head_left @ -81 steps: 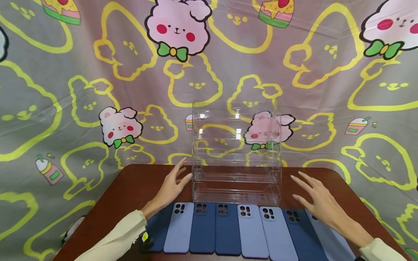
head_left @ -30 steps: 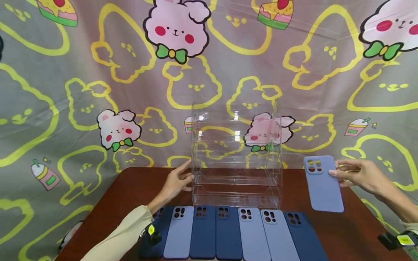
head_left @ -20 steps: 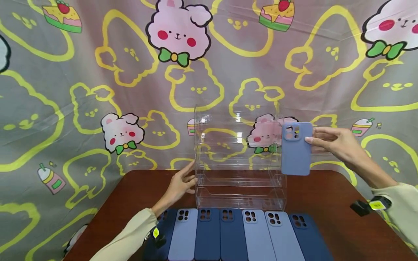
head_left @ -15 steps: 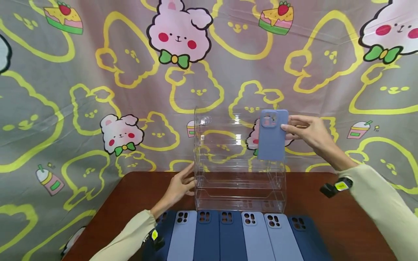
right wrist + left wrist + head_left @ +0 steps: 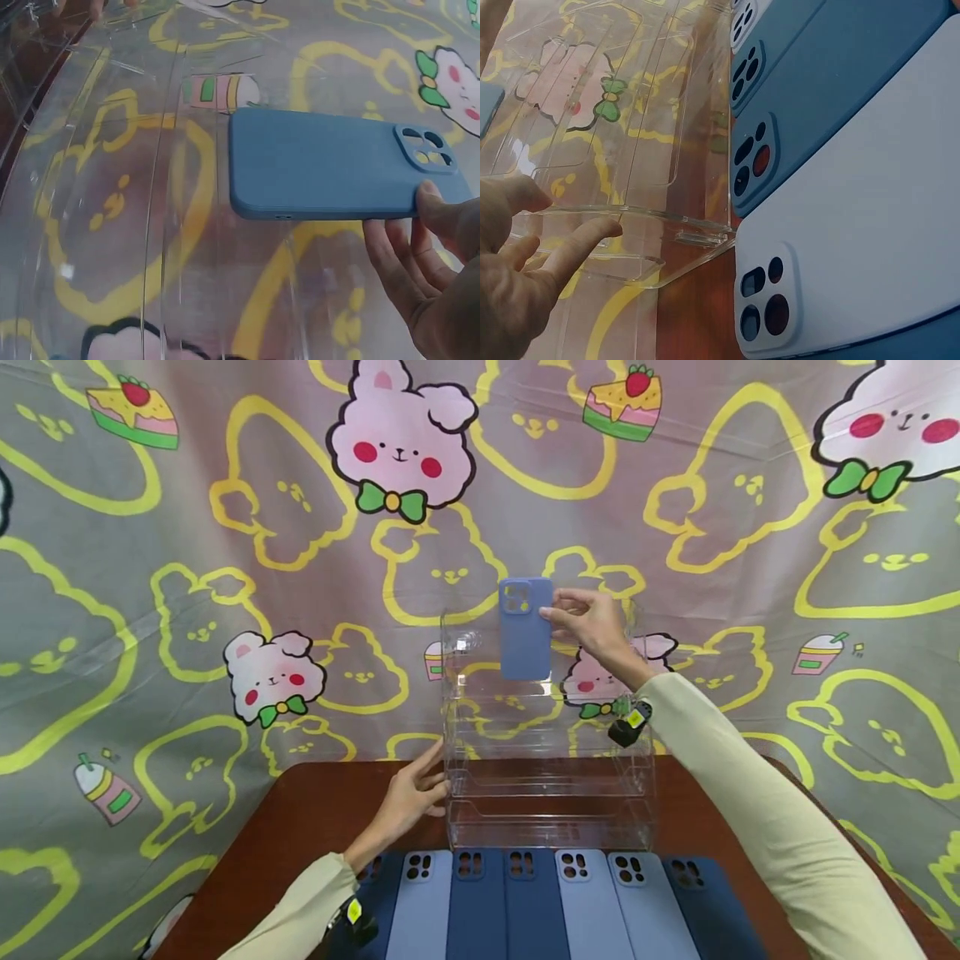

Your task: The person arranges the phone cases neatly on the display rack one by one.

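"How does the phone case (image 5: 525,643) look?"
"Like smooth, matt plastic."
"And the rack (image 5: 551,835)?"
"See-through plastic, very shiny."
"The bench (image 5: 318,797)?"
"It looks like smooth wood, a bit shiny."
"The curtain (image 5: 570,518)?"
"Cloth, with soft little creases."

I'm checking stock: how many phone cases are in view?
8: one case in the right hand, seven in a row on the table, the leftmost partly hidden by the left arm.

In the head view, the phone cases' (image 5: 531,914) near ends are cut off; the left wrist camera (image 5: 365,930) partly hides the leftmost case (image 5: 383,893). The clear rack's (image 5: 551,833) upper edge is too faint to trace.
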`<state>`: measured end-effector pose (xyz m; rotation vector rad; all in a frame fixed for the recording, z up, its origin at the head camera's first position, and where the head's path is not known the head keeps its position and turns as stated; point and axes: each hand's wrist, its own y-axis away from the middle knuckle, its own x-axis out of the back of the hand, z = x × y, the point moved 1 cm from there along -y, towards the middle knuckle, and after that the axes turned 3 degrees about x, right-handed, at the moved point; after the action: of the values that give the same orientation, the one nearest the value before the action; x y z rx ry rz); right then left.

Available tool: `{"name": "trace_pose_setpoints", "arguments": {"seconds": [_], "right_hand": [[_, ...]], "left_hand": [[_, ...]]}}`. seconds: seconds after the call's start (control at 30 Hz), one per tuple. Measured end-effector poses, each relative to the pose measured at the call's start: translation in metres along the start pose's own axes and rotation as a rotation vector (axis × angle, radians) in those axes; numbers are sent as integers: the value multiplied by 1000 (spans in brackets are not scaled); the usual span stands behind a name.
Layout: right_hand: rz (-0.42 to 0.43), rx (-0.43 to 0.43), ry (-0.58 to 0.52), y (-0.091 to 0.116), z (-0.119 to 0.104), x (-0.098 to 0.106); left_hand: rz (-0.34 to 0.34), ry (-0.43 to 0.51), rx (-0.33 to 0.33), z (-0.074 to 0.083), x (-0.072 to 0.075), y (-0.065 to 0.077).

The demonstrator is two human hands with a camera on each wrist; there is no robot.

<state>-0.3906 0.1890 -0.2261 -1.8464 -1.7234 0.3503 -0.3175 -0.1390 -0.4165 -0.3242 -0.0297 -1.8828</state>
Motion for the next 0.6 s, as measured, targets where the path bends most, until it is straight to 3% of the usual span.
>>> {"name": "trace_pose_setpoints", "arguments": {"seconds": [0.2,0.33,0.6], "right_hand": [[10,64,-25,-9,9,-32],[8,87,28,-6,8,-51],[79,63,89,0,13,-77]], "left_hand": [[-1,2,4,0,1,2],[7,4,-6,0,1,2],[19,3,3,-3,2,1]]}}
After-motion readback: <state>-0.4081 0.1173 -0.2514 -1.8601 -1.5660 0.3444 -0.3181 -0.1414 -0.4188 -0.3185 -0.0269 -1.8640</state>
